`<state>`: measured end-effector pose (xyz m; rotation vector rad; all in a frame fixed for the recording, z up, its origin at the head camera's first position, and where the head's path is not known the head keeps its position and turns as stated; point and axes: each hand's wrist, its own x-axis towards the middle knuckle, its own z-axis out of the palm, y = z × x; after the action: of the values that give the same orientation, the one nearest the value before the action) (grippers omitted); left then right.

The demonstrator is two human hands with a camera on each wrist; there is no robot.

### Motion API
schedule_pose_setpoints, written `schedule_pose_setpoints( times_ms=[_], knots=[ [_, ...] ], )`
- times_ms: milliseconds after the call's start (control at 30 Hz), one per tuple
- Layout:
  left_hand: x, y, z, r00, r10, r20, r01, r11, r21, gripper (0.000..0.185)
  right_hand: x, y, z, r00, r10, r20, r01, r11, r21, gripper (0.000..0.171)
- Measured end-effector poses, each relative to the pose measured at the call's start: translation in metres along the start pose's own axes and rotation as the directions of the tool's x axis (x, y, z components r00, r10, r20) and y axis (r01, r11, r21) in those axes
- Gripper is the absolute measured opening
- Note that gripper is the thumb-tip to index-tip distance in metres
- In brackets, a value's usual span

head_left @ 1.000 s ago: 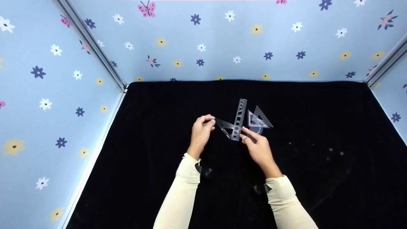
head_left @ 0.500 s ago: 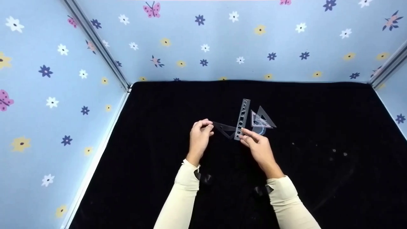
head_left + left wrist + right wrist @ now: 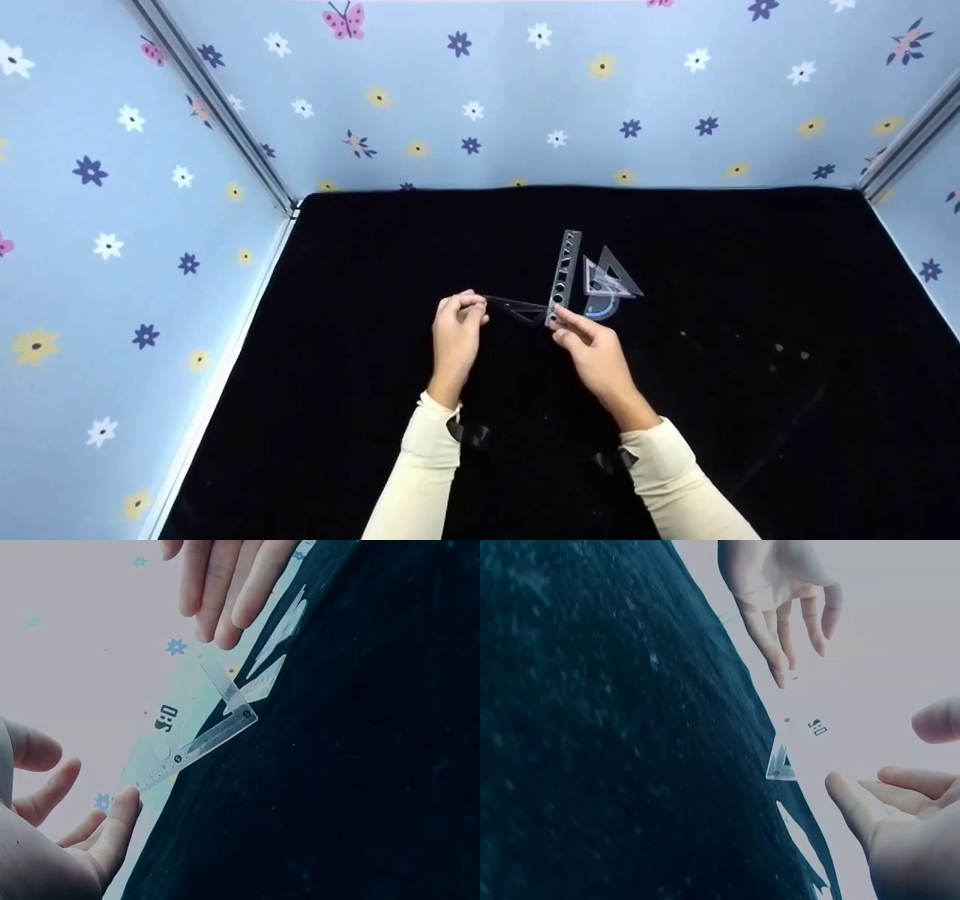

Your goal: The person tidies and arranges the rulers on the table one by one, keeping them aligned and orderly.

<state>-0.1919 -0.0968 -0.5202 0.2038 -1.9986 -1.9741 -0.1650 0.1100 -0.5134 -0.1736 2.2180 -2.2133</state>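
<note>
A clear triangle set square (image 3: 517, 307) is raised off the black mat (image 3: 750, 300) and tilted nearly edge-on between my two hands. My left hand (image 3: 471, 304) touches its left tip with a fingertip (image 3: 127, 804), the thumb held apart. At its right corner is my right hand (image 3: 561, 319), by the near end of a clear stencil ruler (image 3: 564, 271). The right wrist view shows the right hand (image 3: 877, 754) with fingers spread beside the set square (image 3: 802, 736). The left wrist view shows the square's scale edge (image 3: 202, 744).
A second clear triangle (image 3: 613, 279) and a blue-tinted protractor (image 3: 602, 307) overlap just right of the ruler. Flowered blue walls (image 3: 525, 97) close in the mat at the back and both sides. A few pale specks lie on the mat at the right (image 3: 778, 348).
The set square has slid left from under the ruler's near end and tipped up more on edge. Both hands have shifted a little left and nearer.
</note>
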Motion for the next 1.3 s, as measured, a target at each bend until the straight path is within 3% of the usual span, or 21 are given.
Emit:
schedule_pose_setpoints(
  times_ms=[267, 567, 767, 1067, 1300],
  knots=[
    [-0.007, -0.01, -0.01, 0.999, -0.034, -0.015, 0.034, 0.999, -0.023, 0.012, -0.008, 0.002, 0.005, 1.0, -0.008, -0.015, 0.009, 1.0, 0.012, 0.037],
    [-0.009, -0.011, -0.016, 0.999, -0.042, -0.027, 0.041, 0.999, -0.025, 0.011, -0.014, -0.001, 0.009, 0.998, 0.048, -0.031, -0.041, 0.983, 0.181, 0.035],
    [-0.009, -0.012, -0.018, 0.999, -0.038, -0.037, 0.038, 0.999, 0.001, 0.013, -0.017, -0.002, 0.011, 0.998, 0.063, -0.026, -0.057, 0.979, 0.197, 0.034],
    [-0.022, 0.023, -0.022, 1.0, -0.013, -0.017, 0.014, 0.997, 0.075, 0.012, -0.021, 0.0, 0.01, 0.998, 0.045, -0.042, -0.035, 0.974, 0.223, 0.033],
    [-0.026, 0.024, -0.026, 1.0, -0.016, -0.022, 0.018, 0.997, 0.073, 0.012, -0.024, 0.001, 0.012, 0.998, 0.055, -0.042, -0.044, 0.969, 0.242, 0.033]
  ],
)
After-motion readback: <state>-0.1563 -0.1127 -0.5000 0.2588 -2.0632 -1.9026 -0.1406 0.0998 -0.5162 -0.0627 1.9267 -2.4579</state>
